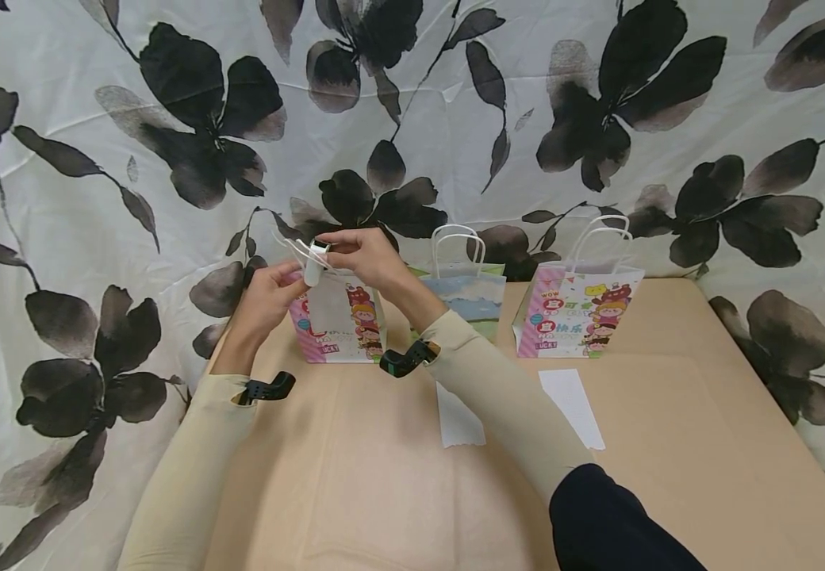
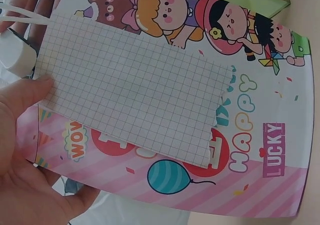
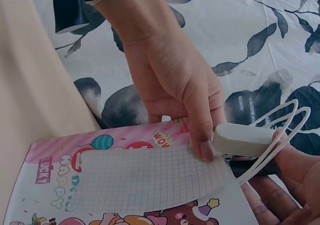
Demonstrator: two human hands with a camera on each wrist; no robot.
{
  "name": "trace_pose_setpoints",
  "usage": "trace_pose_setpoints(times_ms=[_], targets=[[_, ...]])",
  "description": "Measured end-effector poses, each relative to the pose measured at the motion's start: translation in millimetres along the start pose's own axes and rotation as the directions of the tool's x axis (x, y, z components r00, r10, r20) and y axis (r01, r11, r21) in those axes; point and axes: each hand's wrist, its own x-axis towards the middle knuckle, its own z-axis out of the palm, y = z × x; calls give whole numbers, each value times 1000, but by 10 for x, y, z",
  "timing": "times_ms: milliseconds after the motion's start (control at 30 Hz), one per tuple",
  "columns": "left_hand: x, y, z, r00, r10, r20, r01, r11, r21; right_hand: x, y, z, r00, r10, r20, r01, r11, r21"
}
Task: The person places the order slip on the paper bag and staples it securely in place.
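Note:
A pink-and-white gift bag [image 1: 312, 345] with cartoon figures stands at the left of the table. Against its front lies a slip of grid paper [image 2: 135, 90] with a torn lower edge. My left hand [image 1: 264, 300] pinches the slip to the bag's top edge, thumb in front and fingers behind. My right hand [image 1: 371, 258] holds a small white-and-black stapler [image 3: 244, 140] at that same edge, beside the left thumb. The bag's white cord handles [image 3: 287, 130] pass by the stapler and the right hand. Whether the stapler is pressed closed cannot be told.
A green-and-blue bag [image 1: 487, 305] stands in the middle, partly behind my right arm. Another pink-and-white bag [image 1: 562, 317] is at the right. Two paper slips, one left [image 1: 461, 420] and one right [image 1: 573, 408], lie before them. A floral cloth [image 1: 455, 111] hangs behind the table.

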Motion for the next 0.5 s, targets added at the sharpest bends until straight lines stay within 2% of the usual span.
trace_pose_setpoints(times_ms=[333,500], targets=[[33,-10,14,999,-35,-21,35,999,-8,49,31,-3,997,-4,-80,12,995,100],[47,-17,16,999,-24,-23,24,1000,-6,44,53,-6,997,-20,-68,29,991,133]])
